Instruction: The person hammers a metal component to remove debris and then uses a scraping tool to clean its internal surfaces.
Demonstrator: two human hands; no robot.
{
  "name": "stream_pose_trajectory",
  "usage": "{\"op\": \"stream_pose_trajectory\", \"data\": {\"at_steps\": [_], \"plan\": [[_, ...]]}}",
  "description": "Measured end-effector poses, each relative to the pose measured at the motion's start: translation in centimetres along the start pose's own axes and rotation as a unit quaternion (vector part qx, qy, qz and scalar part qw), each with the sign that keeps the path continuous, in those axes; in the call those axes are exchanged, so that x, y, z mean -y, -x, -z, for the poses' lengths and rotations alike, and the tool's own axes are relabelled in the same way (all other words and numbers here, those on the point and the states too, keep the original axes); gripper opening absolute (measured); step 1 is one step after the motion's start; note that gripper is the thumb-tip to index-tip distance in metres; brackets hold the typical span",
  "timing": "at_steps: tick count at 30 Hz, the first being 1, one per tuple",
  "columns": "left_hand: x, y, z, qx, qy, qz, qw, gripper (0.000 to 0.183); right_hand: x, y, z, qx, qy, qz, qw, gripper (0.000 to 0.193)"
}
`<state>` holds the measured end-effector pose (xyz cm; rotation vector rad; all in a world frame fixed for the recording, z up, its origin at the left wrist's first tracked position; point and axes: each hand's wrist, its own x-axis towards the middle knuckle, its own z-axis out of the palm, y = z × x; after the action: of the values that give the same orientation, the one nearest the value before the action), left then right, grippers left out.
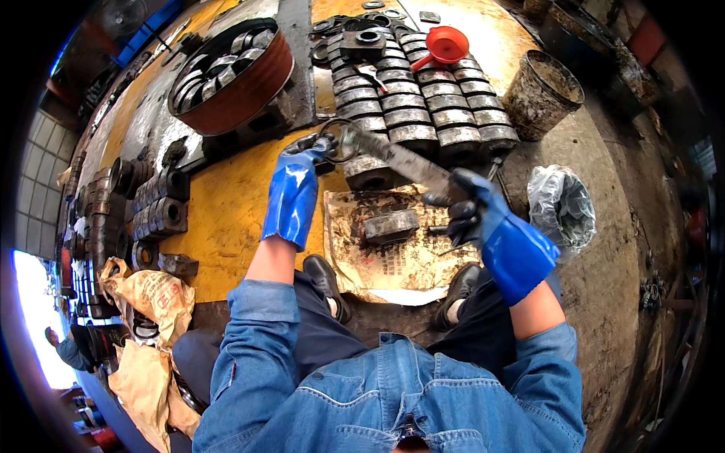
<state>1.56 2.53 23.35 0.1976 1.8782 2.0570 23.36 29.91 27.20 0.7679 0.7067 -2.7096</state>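
Observation:
In front of me my left hand point(293, 181), in a blue rubber glove with dark, dirty fingers, is closed on a thin metal ring point(343, 159). My gloved right hand point(495, 223) grips the near end of a long flat metal bar point(404, 161), blade- or file-like. The bar slants up to the left, and its far end overlaps the ring; whether they touch I cannot tell. Below the bar, a grey metal block point(391, 226) rests on a stained paper sheet point(355, 264) between my shoes.
Rows of thick metal rings point(404, 102) lie beyond my hands, topped by a red plastic scoop point(447, 45). A rusty drum point(242, 102) holds more rings at far left. Rightward stand a dirty bucket point(540, 98) and a plastic-lined bin point(559, 208). Brown paper sacks point(147, 298) lie left.

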Motion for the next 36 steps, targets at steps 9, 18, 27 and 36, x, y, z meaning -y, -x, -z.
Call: {"op": "stream_pose_trajectory", "data": {"at_steps": [9,18,27,36], "plan": [[-0.4,1.9,-1.4,-0.008,-0.166,0.003,0.986,0.027,14.1,8.4,10.7,-0.362,0.031,0.334,0.87,0.03],[3.3,0.1,-2.6,0.027,-0.263,0.003,0.964,0.028,5.9,10.8,37.5,-0.569,0.523,0.28,0.57,0.032],[2.1,0.4,-2.4,0.053,-0.258,0.006,0.965,0.033,1.9,9.6,30.2,-0.649,0.622,-0.029,0.438,0.035],[1.3,1.3,-3.7,0.086,-0.204,-0.07,0.973,0.033,4.7,12.9,21.1,-0.437,0.409,0.335,0.728,0.03]]}}
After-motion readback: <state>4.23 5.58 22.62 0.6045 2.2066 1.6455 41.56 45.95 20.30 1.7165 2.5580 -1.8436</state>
